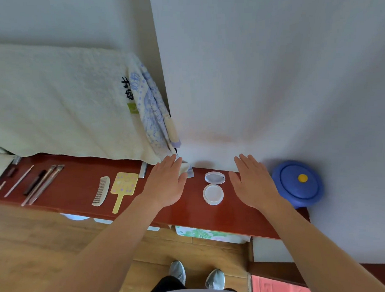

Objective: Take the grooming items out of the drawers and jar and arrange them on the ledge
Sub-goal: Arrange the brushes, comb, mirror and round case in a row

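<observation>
Nearest to us, our two forearms reach out over the glossy red-brown wooden ledge (245, 218). Our left hand (165, 183) hovers flat, fingers spread and holding nothing, its fingertips close to a small pale folded cloth (185, 168) by the wall. Our right hand (252, 183) is likewise open and empty (palm down, as if we have just finished placing things). Between the hands lies the round white plastic compact (213, 188), opened with its lid toward the wall, likely so the mirror shows. Left of our left hand sit the yellow flowered paddle-shaped hand mirror (123, 188) and the cream plastic comb (101, 190), side by side with handles toward us. Farther left, slim make-up brushes (43, 184) lie roughly parallel. At the ledge's right end rests the round blue plastic jar (299, 183), lid on. We judge the arranging nearly done.
</observation>
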A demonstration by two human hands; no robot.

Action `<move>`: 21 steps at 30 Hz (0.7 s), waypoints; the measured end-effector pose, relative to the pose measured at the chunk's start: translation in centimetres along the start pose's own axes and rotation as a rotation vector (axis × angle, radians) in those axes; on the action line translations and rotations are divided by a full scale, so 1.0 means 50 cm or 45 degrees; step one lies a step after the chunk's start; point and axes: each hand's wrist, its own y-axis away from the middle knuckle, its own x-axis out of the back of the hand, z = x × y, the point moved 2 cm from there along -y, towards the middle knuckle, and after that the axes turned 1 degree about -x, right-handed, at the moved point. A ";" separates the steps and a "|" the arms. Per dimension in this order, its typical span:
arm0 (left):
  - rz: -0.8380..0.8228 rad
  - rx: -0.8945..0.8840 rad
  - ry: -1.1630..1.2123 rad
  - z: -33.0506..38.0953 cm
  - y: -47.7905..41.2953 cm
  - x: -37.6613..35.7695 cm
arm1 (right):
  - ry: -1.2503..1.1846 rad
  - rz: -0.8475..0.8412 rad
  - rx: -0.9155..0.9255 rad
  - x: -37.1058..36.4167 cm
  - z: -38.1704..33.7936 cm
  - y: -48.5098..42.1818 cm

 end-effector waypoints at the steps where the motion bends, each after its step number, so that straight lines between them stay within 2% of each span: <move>1: 0.010 0.010 0.004 -0.005 0.005 0.002 | 0.007 0.003 0.015 0.002 -0.007 -0.002; 10: 0.062 0.021 -0.004 -0.072 0.045 0.027 | 0.066 0.116 0.066 0.014 -0.111 0.015; 21: 0.123 0.011 -0.057 -0.212 0.134 0.080 | -0.067 0.202 0.083 -0.002 -0.293 0.043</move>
